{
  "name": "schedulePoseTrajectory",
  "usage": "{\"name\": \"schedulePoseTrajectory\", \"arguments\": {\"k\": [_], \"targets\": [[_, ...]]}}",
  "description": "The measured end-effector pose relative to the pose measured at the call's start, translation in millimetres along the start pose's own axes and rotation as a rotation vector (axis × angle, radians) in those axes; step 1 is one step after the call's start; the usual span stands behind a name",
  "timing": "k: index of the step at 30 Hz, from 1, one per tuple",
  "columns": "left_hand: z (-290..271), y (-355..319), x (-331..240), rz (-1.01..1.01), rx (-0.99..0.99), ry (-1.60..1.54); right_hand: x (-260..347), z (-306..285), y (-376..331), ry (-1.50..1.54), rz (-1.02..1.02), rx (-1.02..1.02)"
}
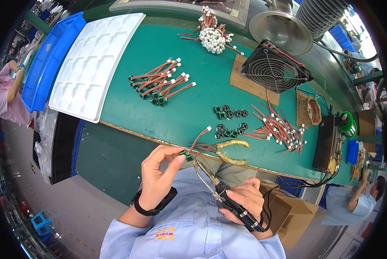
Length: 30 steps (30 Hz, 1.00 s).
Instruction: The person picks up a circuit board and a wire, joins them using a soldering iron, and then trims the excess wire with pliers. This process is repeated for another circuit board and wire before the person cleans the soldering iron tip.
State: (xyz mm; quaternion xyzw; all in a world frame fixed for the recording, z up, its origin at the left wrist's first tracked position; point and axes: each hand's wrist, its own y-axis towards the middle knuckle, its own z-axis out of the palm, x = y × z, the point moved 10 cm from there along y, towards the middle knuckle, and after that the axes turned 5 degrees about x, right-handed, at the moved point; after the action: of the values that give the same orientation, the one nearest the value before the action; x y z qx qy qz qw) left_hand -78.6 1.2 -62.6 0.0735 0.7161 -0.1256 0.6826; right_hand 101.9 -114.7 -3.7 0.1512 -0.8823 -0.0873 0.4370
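Presently, left hand (156, 179): fingers pinch a small green circuit board (187, 156) with red wire (200, 138), above the green bench (193, 103) edge. Right hand (243, 200): fingers closed around a soldering iron (221, 190), tip touching the board; yellow-handled pliers (228, 151) just beside.

We see a small green circuit board (187, 156) just below the middle of the frame, pinched at its edge and lifted clear of the bench. A red wire lead (200, 137) runs up and to the right from it, ending in a little white plug. Right beside the board we have the soldering iron (221, 192): black handle low and right of centre, bent metal shaft rising up-left, its tip right at the board's right side, seemingly touching.
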Motion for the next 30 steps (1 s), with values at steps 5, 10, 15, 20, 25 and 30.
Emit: {"name": "schedulePoseTrajectory", "arguments": {"k": [5,10,15,20,25,30], "targets": [[0,0,2,-0.032,-0.006,-0.017,-1,-1,0,0.004,-0.009,-0.012],[-4,0,-3,-0.039,-0.021,-0.019,1,0,1,0.02,-0.023,-0.019],[-9,-1,-8,-0.018,-0.033,-0.015,3,1,3,0.026,-0.035,-0.02],[-19,-2,-14,0.001,-0.06,-0.029,6,-10,0,0.002,0.001,0.007],[-25,-3,-21,0.024,-0.105,-0.044,-14,-39,-26,-0.004,0.081,-0.198],[-15,-2,-30,0.021,-0.052,-0.048,-30,-75,-63,-0.077,0.126,-0.463]]}}
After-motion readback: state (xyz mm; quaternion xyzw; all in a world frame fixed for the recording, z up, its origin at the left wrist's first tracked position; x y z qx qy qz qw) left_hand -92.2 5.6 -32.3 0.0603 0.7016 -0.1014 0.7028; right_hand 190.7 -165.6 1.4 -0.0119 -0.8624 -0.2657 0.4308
